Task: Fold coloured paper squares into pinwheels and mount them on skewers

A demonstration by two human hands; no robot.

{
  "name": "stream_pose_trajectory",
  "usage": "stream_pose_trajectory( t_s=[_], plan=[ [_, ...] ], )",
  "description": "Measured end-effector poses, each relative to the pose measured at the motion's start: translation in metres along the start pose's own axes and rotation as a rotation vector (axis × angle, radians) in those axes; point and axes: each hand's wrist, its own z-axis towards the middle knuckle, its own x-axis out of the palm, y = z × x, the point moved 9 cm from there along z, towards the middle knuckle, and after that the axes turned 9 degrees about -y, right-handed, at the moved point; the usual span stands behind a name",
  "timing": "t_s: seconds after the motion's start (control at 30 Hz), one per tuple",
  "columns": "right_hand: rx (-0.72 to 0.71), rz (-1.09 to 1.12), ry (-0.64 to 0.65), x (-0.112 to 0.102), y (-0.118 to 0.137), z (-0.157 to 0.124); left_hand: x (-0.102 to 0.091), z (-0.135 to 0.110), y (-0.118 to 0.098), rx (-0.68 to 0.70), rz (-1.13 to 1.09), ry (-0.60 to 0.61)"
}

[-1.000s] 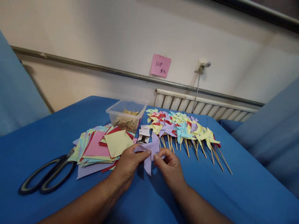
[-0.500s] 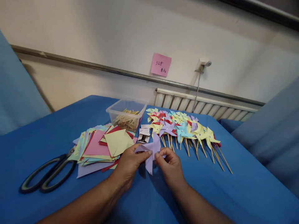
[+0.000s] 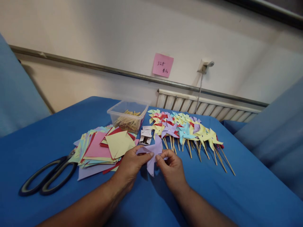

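Observation:
Both hands pinch a folded purple paper pinwheel just above the blue table. My left hand grips its left side with thumb and fingers closed. My right hand pinches its centre and right flaps. Behind the hands lies a row of finished pinwheels on wooden sticks, in yellow, purple, red and light blue. To the left sits a pile of coloured paper squares.
A clear plastic box of wooden sticks stands at the back. A small white box lies beside it. Large black scissors rest at the left. A pink note hangs on the wall, with a radiator behind the table.
My right fingers have shifted slightly toward the pinwheel's centre, and the paper has turned a little. Everything else on the table stays where it was.

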Motion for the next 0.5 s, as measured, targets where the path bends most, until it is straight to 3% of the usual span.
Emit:
stream_pose_trajectory(
  t_s=[0.5],
  plan=[
    [0.017,0.005,0.019,0.0009,-0.0048,0.0002,0.0001,-0.0030,-0.0041,-0.006,0.030,-0.027]
  ],
)
